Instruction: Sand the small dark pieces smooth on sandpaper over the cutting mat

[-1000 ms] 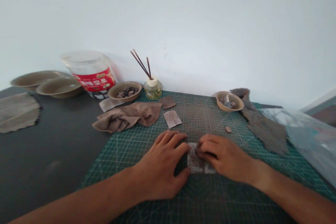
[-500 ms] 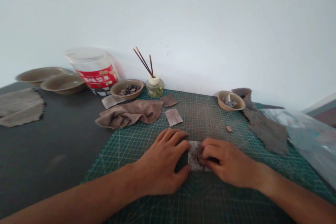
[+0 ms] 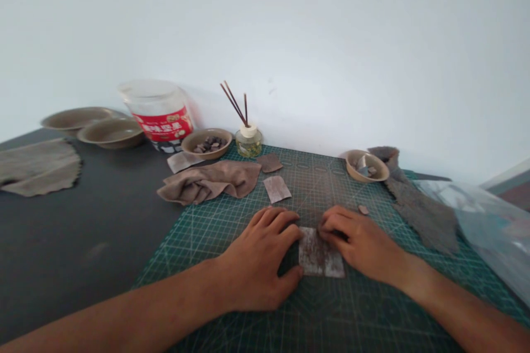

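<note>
The left hand is spread, thumb and forefinger at the left edge of the patch, flat on the mat. The right hand bunches its fingertips at the patch's far right; any grip is hidden. The patch looks light, thin, probably soft: best held by its edges.

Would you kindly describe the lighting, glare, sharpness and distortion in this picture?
Head view: soft light, brightest on the white wall, dimmer on the green gridded cutting mat; head view: pale glare on the clear plastic sheet at right; head view: soft focus, the right hand shadowed between its fingers; head view: the clear, red-labelled plastic jar leans left, probably lens distortion.
</note>
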Available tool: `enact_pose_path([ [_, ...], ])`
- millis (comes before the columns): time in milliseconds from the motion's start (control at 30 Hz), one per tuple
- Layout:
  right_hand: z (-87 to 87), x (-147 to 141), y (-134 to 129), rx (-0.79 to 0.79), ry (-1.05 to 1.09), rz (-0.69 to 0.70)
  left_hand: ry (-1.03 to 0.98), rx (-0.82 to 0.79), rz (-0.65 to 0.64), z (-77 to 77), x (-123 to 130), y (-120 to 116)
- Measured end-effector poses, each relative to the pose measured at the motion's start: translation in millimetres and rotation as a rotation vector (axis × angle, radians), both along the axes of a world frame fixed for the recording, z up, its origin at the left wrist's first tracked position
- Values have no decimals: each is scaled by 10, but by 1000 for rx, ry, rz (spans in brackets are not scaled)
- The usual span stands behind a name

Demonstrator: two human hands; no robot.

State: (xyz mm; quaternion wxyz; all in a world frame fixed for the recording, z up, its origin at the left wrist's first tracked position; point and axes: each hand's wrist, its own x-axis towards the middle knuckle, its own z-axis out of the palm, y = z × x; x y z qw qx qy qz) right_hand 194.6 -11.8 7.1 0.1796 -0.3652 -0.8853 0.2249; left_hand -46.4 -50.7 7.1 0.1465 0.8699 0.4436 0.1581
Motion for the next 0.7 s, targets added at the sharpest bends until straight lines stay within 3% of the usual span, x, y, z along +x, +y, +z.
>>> enact_pose_path([
  [167,-19,4,-49,-52,-25,135,-7,-2,-4,2,-6,3],
  [333,-30,3,-23,-32,13,7,-20,3,-12,-2,-13,18],
  [500,-29,-51,-52,-39,-4,125,-20,3,-5,15,-10,0],
  [700,23,-12,17,0,-18,39,-23,-1,-1,20,-12,3],
])
